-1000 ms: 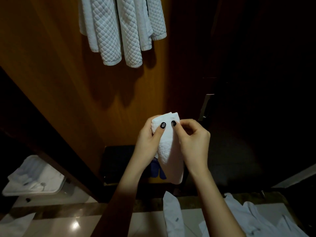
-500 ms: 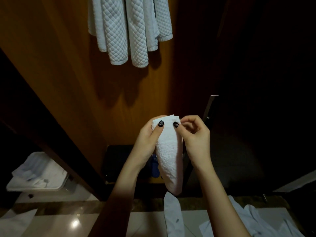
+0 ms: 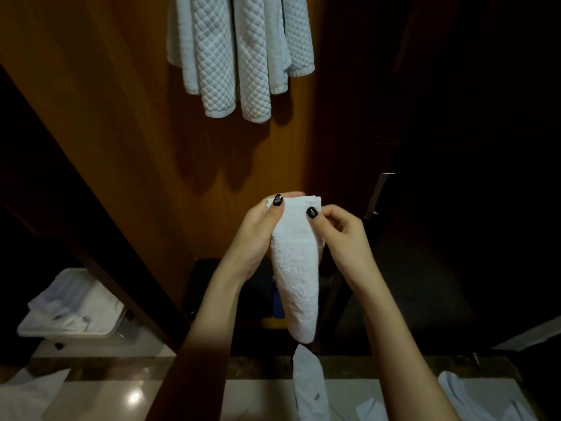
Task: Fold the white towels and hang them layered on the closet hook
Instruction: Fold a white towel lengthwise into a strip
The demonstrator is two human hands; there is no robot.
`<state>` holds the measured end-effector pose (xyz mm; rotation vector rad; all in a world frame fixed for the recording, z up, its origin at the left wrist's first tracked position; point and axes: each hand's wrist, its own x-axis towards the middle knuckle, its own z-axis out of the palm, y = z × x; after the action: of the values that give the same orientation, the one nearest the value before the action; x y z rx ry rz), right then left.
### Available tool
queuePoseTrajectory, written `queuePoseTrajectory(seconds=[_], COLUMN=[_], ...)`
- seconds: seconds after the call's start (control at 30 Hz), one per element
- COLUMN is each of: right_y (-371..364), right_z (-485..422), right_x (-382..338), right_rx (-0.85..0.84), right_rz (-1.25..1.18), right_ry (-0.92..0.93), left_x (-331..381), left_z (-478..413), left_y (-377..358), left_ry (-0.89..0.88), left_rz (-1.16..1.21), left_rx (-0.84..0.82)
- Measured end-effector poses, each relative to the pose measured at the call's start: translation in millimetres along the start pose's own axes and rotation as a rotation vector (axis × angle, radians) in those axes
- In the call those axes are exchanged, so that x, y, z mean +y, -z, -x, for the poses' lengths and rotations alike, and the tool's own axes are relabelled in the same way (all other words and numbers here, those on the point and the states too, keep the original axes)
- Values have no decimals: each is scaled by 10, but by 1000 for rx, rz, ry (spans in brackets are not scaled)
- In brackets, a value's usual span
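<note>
A small white towel [image 3: 296, 268], folded into a narrow strip, hangs down between my hands in the middle of the view. My left hand [image 3: 258, 238] grips its top left edge with the thumb on the front. My right hand [image 3: 340, 235] pinches the top right corner with thumb and curled fingers. Several white quilted towels [image 3: 233, 53] hang in layers against the wooden closet panel [image 3: 121, 123] at the top; the hook itself is out of view.
A white tray [image 3: 69, 326] with folded cloth sits on the floor at lower left. More white cloth [image 3: 309, 387] lies on the pale floor below my arms and at lower right [image 3: 473, 399]. The closet's right side is dark; a metal handle [image 3: 379, 192] shows there.
The folded towel has lengthened and hangs lower. My hands have stayed on its top edge while my view has tilted, so the hanging towels show lower in the frame.
</note>
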<state>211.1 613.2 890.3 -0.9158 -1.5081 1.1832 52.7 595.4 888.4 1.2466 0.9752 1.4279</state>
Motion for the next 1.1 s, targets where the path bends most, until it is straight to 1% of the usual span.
queuePoseTrajectory(seconds=[0.03, 0.1, 0.2, 0.33, 0.43, 0.47, 0.57, 0.63, 0.7, 0.77, 0.8, 0.83, 0.93, 1.0, 1.03, 1.1], right_y=[-14, -60, -103, -125, -75, -42, 44, 97, 123, 131, 130, 132, 219, 334, 380, 435], right_z=[-25, -84, -200, -352, -368, -374, -410, -467, -518, -576, -596, -608, -597, -586, -588, -605], right_x=[-25, -77, -155, -241, -203, -182, -150, -171, -201, -194, -190, -183, -143, -63, -23, 34], right_rx=[6, 69, 152, 181, 304, 291, 127, 90, 55, 19, 15, 19, 127, 184, 182, 87], right_rz=[-2, 1, 13, 61, 91, 106, 178, 184, 192, 277, 331, 332, 117, 21, 11, 105], right_ry=[26, 79, 106, 143, 213, 220, 190, 167, 186, 193, 200, 209, 263, 238, 198, 120], left_x=[27, 71, 55, 83, 239, 302, 481, 583, 661, 732, 768, 804, 912, 968, 990, 1014], left_z=[-25, -70, -100, -208, -425, -511, -757, -902, -1026, -1124, -1171, -1215, -1341, -1416, -1445, -1494], left_y=[13, 23, 2, -76, -102, -92, -34, -4, 5, -12, -27, -41, -17, 34, 53, 70], left_ry=[-3, -18, -32, -53, -110, -127, -134, -118, -119, -122, -122, -122, -97, -60, -40, -3], left_rz=[-6, -6, 9, -5, 24, 43, 131, 190, 219, 239, 253, 271, 329, 364, 384, 415], left_rx=[-2, 15, 65, 148, 220, 231, 182, 130, 94, 70, 66, 67, 99, 101, 89, 65])
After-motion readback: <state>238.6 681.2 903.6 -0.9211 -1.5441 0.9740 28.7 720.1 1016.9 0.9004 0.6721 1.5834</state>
